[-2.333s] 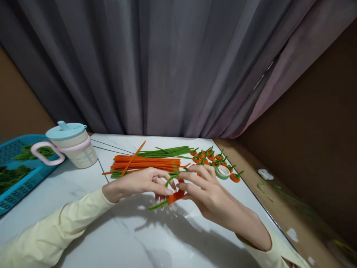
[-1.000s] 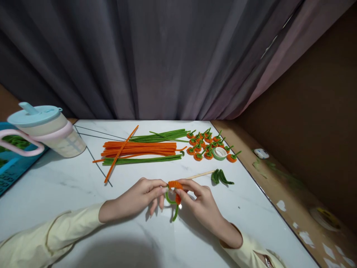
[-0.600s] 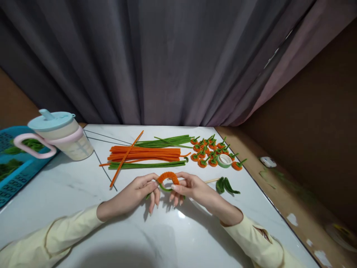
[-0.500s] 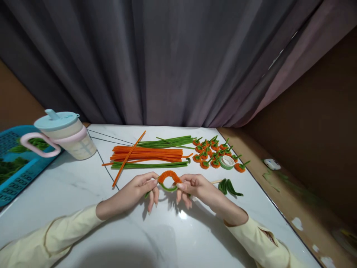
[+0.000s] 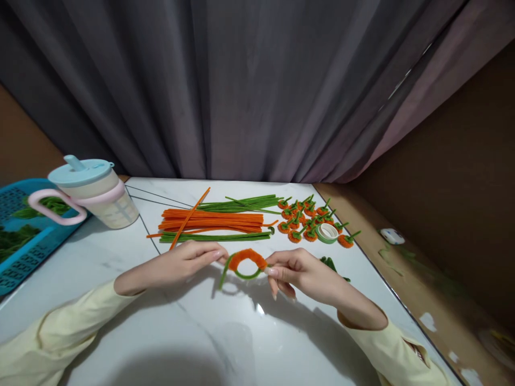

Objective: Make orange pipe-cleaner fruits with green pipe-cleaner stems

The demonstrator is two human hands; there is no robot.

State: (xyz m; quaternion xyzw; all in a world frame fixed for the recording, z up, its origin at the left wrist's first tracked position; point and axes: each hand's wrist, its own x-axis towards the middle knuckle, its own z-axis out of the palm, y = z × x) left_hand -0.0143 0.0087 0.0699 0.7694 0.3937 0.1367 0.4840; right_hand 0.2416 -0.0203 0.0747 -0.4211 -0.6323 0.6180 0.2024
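A ring of pipe cleaner (image 5: 248, 254) is held up above the table in front of me. Its upper arc is wound thick in orange, the lower arc is a bare green pipe cleaner (image 5: 247, 277), and a loose green tail (image 5: 222, 276) hangs down on the left. My left hand (image 5: 191, 261) is closed in a pinch at the ring's left side; its fingertips are partly hidden behind the green tail. Thumb and fingers of my right hand (image 5: 300, 272) pinch the right end, with the lower fingers hanging loose. Dark green curled pieces (image 5: 329, 262) are partly covered by my right hand.
Orange pipe cleaners (image 5: 213, 219) lie between green bundles (image 5: 249, 202). To the right are several small orange pumpkins with green stems (image 5: 295, 235) and a tape roll (image 5: 328, 232). A lidded cup (image 5: 116, 206) and a blue basket (image 5: 24, 276) stand left.
My hands have moved apart a little, and the ring has shifted slightly right. Its green tail now shows in front of my left fingertips. My right hand covers more of the dark green pieces.
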